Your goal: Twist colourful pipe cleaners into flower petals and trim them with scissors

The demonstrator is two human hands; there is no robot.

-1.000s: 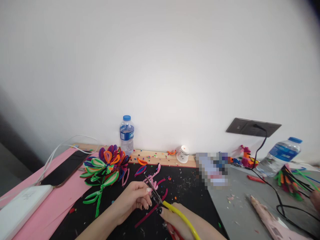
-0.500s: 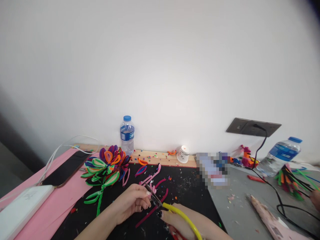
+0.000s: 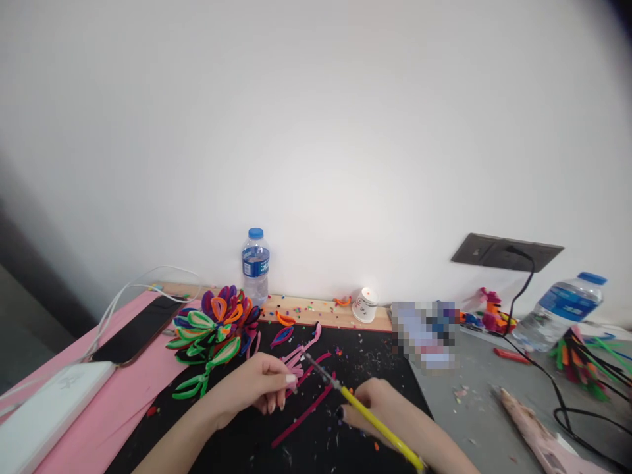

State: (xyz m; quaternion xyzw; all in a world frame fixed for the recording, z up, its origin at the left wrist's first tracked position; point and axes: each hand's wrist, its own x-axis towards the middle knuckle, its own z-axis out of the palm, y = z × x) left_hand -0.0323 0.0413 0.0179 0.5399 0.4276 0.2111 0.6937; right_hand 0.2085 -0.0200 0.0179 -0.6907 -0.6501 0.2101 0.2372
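Observation:
My right hand (image 3: 380, 411) is closed round scissors (image 3: 368, 415) with a yellow handle; their thin metal blades point up and left. My left hand (image 3: 259, 388) pinches thumb against fingers, and what lies between them, perhaps a pink bit, is too small to make out. The blade tips are to the right of my left fingertips, apart from them. Beneath and between my hands lie magenta pipe cleaners (image 3: 306, 415). Light pink pipe cleaner pieces (image 3: 306, 345) lie just beyond. A multicoloured pipe cleaner flower (image 3: 217, 322) with green leaves is left of my left hand.
Behind the black mat (image 3: 390, 368) stand a water bottle (image 3: 255, 270) and a white paper cup (image 3: 364, 306). A phone (image 3: 138, 329) and a white box (image 3: 64, 408) lie left. On the right are another bottle (image 3: 567, 309), a black cable (image 3: 548, 378) and a pipe cleaner bundle (image 3: 580, 365). Small scraps are scattered about.
The scissors and my right hand have moved right, away from my left fingers. My left hand has shifted slightly left. At the far right, another person's hand has left the picture.

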